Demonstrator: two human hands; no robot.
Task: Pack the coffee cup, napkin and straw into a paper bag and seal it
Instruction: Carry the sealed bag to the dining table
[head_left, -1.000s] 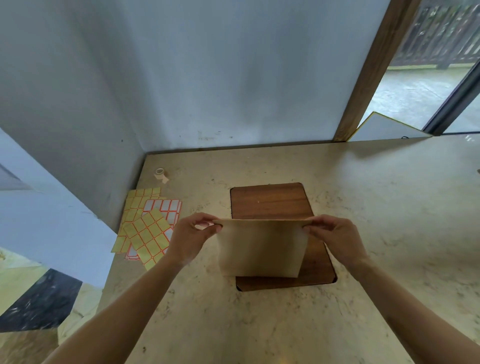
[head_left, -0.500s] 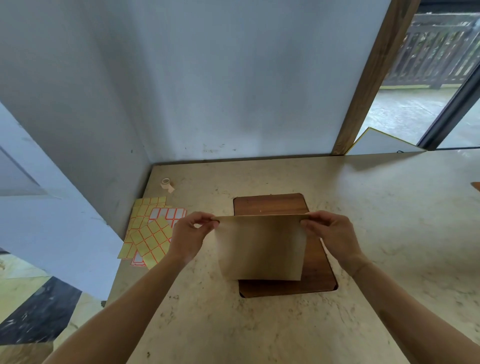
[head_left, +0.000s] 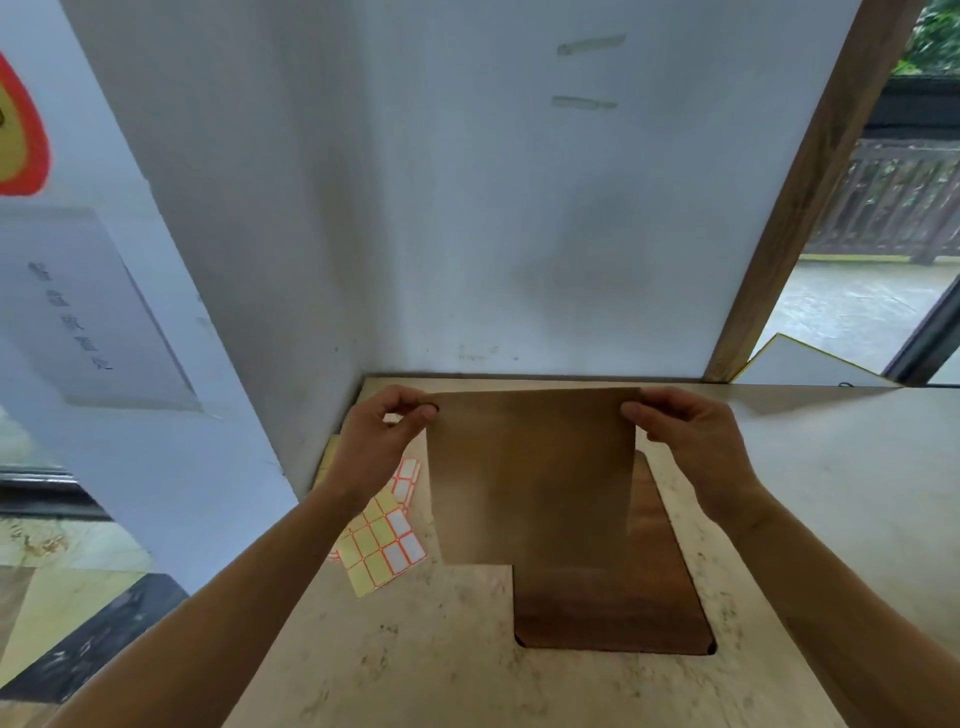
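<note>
Head view, both hands (head_left: 535, 447) raised, pinching flat paper bag (head_left: 530, 473) top corners.

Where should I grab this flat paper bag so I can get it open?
Probably at the top edge, where the paper bag hangs flat. The left hand and right hand already pinch its two upper corners from the sides; slip fingers between the layers there and pull apart.

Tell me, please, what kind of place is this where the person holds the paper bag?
Probably a packing counter in a small cafe or shop, near a doorway. Signs of this: a pale stone-look counter with a wooden board, sheets of blank sticker labels, and a printed notice on the wall.
</note>
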